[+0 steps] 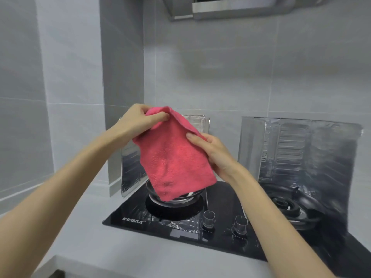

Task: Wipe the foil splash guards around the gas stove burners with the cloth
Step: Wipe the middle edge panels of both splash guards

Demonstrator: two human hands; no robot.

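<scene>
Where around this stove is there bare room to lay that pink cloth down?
The grey countertop left of and in front of the black stove is bare, bordered by the tiled wall. It is crowded on the stove: foil guards fence both burners, with two knobs between.

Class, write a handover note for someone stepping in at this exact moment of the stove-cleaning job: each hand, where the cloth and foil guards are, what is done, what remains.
The left hand pinches the top edge of the pink cloth.
The right hand grips its right edge.
The cloth hangs in the air over the left burner, in front of the left foil guard, and seems not to press on the foil.
The right foil guard stands around the right burner, untouched.
Done: cloth in hand; no wiping shown.
Left: wipe both guards.
</scene>
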